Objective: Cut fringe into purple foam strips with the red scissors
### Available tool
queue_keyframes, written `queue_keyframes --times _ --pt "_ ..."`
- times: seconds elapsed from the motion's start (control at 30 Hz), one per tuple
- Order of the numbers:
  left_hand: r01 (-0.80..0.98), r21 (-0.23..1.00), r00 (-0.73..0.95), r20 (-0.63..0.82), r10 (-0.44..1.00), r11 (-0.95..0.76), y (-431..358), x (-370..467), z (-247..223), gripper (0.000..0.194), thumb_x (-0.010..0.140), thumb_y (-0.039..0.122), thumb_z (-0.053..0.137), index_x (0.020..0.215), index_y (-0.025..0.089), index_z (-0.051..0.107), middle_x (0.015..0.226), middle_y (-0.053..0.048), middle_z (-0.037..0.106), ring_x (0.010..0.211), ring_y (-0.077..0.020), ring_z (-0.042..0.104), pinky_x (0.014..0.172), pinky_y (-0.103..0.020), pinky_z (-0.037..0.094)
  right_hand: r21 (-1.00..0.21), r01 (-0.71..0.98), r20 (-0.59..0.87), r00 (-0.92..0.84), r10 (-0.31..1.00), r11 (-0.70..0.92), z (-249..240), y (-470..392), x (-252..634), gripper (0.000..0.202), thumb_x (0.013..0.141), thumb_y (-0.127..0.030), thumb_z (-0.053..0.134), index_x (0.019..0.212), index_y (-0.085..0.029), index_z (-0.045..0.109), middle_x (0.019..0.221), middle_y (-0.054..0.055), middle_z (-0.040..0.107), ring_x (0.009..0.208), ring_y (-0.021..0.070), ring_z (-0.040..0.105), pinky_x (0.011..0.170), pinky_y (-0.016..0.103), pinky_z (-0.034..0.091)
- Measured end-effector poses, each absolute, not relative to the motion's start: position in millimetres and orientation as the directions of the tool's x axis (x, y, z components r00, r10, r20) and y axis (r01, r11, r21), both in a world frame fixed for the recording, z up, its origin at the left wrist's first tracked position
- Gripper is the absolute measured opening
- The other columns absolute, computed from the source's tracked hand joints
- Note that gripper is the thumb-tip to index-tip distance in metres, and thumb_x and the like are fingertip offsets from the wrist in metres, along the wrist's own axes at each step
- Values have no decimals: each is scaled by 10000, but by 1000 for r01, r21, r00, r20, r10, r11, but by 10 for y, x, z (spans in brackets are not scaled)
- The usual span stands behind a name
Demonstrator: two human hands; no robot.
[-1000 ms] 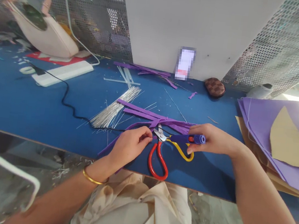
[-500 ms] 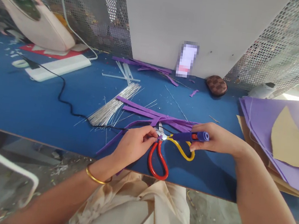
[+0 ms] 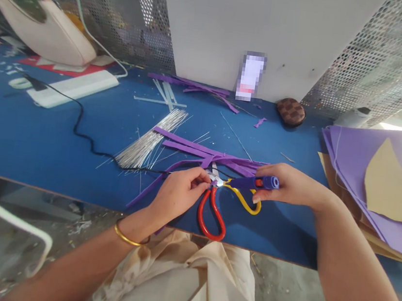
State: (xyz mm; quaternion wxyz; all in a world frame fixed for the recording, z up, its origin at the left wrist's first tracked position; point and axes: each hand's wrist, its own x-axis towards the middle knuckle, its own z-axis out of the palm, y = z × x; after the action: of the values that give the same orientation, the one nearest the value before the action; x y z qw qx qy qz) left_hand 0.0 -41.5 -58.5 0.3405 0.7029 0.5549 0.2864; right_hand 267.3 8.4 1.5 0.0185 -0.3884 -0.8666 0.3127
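My right hand (image 3: 285,184) is wrapped around a blue hot glue gun (image 3: 244,182), whose tip points left toward my other hand. With thumb and forefinger closed, my left hand (image 3: 183,190) pinches a small purple strip piece (image 3: 214,183); its far end is hidden by the fingers. Between and below the hands lie scissors (image 3: 214,220) with one red and one yellow handle, their blades parted. Just beyond them, purple strips (image 3: 190,143) lie across the blue table. A bundle of thin silvery wires (image 3: 148,144) rests to the left, with a black cord beside it.
A white power strip (image 3: 73,87) and a pale handbag (image 3: 43,33) stand at the left. At the back are a phone (image 3: 250,76), a checked pouch (image 3: 290,112) and more purple strips (image 3: 194,86). Purple and tan sheets (image 3: 354,154) are stacked at the right.
The view has shifted very slightly. Both hands keep their holds, and the scissors, strips and wires stay in place on the table.
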Motion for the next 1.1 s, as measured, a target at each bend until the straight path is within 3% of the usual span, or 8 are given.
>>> queue_keyframes --times 0.57,1.1 --pt "610 773 220 45 975 -173 -362 34 -550 107 825 224 578 850 218 682 781 28 720 607 -118 601 604 -233 436 -536 653 -198 -713 672 535 39 84 2688 438 780 -630 636 754 -193 609 734 15 642 637 149 525 586 275 349" --pt "591 790 220 34 975 -161 -363 30 -596 98 822 219 580 847 216 675 773 28 712 607 -119 589 607 -236 439 -396 669 -149 -722 675 628 -6 99 2680 485 783 -686 583 723 -206 615 670 4 596 572 131 462 545 262 288"
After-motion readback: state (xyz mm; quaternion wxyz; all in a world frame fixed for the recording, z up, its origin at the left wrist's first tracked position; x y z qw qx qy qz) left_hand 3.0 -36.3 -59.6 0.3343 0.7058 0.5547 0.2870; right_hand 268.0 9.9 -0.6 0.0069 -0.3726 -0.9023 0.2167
